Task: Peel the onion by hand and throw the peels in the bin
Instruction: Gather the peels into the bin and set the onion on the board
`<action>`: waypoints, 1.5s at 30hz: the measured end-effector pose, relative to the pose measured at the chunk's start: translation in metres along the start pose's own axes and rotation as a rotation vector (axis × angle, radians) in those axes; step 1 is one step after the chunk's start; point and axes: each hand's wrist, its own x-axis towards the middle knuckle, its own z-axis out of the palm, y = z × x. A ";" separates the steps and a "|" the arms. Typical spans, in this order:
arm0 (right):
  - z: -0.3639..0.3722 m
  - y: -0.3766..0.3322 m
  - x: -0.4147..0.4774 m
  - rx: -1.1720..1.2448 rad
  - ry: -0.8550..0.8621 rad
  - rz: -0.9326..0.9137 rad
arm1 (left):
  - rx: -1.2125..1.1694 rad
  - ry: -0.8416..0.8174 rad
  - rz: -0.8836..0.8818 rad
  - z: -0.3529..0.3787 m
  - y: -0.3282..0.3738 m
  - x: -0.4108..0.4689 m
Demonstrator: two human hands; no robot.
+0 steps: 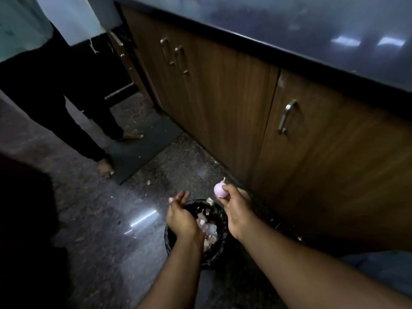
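Wooden cabinets point(223, 97) beside bin point(219, 212); bystander point(55, 85) at mat point(145, 139).

We're leaning over the bin point(214, 255), which is sitting on the floor point(100, 219) just in front of the cabinets point(223, 108), with peels point(207, 226) lying inside. Our left grip point(180, 217) is hovering over it and our right grip point(236, 210) is holding the onion point(219, 190) above its far rim. Further back on the left, another person point(55, 97) is standing at a mat point(142, 143), and the worktop point(289, 30) is running above the cabinets.

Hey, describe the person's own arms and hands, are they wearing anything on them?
Bare throughout. The left hand and right hand wear no gloves, and no ring, watch or bangle shows in the dim light. No sleeve shows anywhere up to the frame's edge.
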 end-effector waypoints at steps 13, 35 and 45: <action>-0.109 -0.189 -0.170 -0.024 -0.162 -0.645 | 0.053 -0.673 0.590 0.129 0.017 -0.274; -0.412 -0.442 -0.227 -0.148 0.259 -0.772 | 0.058 -1.237 -0.105 0.270 -0.076 -0.575; -0.412 -0.397 -0.245 -0.028 0.136 -0.736 | 0.058 -1.243 -0.169 0.273 -0.068 -0.573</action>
